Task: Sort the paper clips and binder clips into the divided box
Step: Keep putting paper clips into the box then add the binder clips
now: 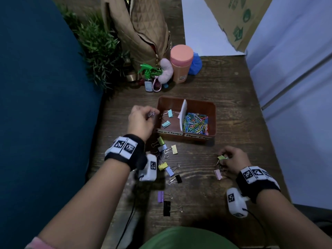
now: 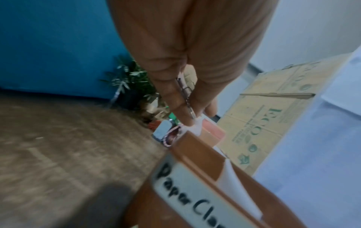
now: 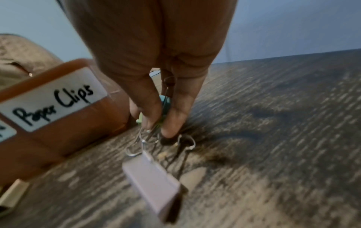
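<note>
The brown divided box [image 1: 212,106] holds two light-blue binder clips [image 1: 170,113] in its left half and a heap of coloured paper clips [image 1: 195,123] in its right half. My left hand [image 1: 142,115] hovers at the box's left rim and pinches the wire handles of a binder clip [image 2: 185,95]; that clip's body is hidden. On the table, my right hand [image 1: 231,159] pinches a yellow-green binder clip [image 1: 221,157]. A pink binder clip [image 3: 154,183] lies just below it. Several loose binder clips [image 1: 166,166] lie between my arms.
A white divider [image 1: 183,115] splits the box, labelled "Paper Clamps" and "Paper Clips" [image 3: 52,100]. Behind it stand a pink-lidded tumbler [image 1: 180,63], a green spray bottle [image 1: 148,78], a quilted bag [image 1: 138,29] and a plant [image 1: 97,44]. A cardboard sheet [image 1: 237,20] leans at back right.
</note>
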A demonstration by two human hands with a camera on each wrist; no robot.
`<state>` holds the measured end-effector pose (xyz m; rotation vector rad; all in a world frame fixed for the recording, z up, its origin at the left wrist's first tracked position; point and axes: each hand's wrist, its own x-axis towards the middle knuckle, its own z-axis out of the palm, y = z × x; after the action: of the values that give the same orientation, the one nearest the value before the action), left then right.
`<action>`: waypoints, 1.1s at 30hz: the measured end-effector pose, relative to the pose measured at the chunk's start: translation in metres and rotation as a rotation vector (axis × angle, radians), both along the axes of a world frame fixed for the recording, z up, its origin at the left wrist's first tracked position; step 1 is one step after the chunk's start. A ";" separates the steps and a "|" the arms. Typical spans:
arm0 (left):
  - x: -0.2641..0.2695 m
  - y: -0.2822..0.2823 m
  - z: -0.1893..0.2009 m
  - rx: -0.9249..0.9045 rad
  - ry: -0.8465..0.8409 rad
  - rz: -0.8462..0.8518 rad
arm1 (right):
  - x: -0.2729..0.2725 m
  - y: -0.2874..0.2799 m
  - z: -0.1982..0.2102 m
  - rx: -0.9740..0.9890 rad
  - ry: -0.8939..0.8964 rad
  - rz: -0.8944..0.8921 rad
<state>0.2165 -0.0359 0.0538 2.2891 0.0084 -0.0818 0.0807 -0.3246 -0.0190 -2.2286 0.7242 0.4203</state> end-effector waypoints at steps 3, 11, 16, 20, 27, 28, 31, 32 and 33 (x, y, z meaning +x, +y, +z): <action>0.017 -0.026 0.006 -0.006 0.005 -0.103 | -0.003 -0.003 0.010 0.198 -0.068 -0.139; 0.001 -0.021 0.002 0.109 0.082 -0.162 | 0.038 0.006 0.078 0.316 -0.276 -0.008; -0.045 0.021 -0.024 0.228 0.189 -0.063 | 0.095 0.057 0.103 0.266 -0.382 0.140; -0.077 0.045 -0.053 0.348 0.361 -0.063 | 0.131 0.106 0.107 0.122 -0.435 0.277; -0.096 0.051 -0.077 0.373 0.505 -0.041 | 0.125 0.124 0.099 0.058 -0.449 0.368; -0.094 0.049 -0.079 0.369 0.498 -0.032 | 0.115 0.117 0.099 0.057 -0.501 0.344; -0.086 0.038 -0.084 0.342 0.462 -0.044 | 0.064 0.084 0.083 0.002 -0.647 0.236; -0.082 0.034 -0.085 0.350 0.454 -0.061 | 0.043 0.071 0.071 -0.044 -0.651 0.216; -0.078 0.030 -0.087 0.371 0.449 -0.084 | 0.021 0.059 0.059 -0.098 -0.624 0.216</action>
<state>0.1381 -0.0060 -0.0329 2.5900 0.1732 -0.6858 0.1019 -0.2657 0.0400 -2.3496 0.1761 -0.2192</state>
